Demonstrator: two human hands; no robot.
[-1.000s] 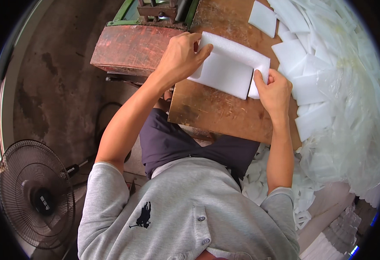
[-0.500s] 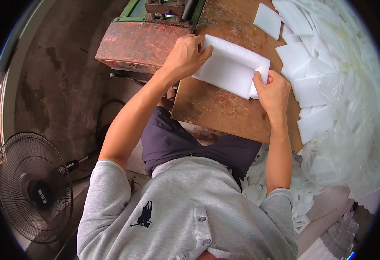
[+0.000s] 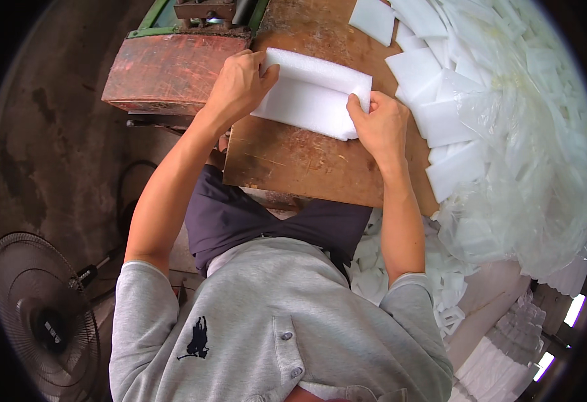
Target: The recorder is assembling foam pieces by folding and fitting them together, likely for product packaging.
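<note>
A white foam sheet (image 3: 310, 97) lies folded on a worn wooden board (image 3: 307, 164) in front of me. My left hand (image 3: 236, 84) grips its left edge, thumb on top of the fold. At the sheet's right edge my right hand (image 3: 380, 124) pinches the foam between thumb and fingers. The sheet's far half is folded over toward me.
A rusty red metal machine bed (image 3: 173, 70) stands left of the board. Several cut white foam pieces (image 3: 434, 74) and a heap of clear plastic film (image 3: 528, 154) lie to the right. A floor fan (image 3: 39, 315) sits at lower left. More foam stacks (image 3: 508, 348) are at lower right.
The view has shifted a little, so the board and sheet sit lower in it. Both hands stay on the foam sheet's edges, and the fold looks pressed flatter.
</note>
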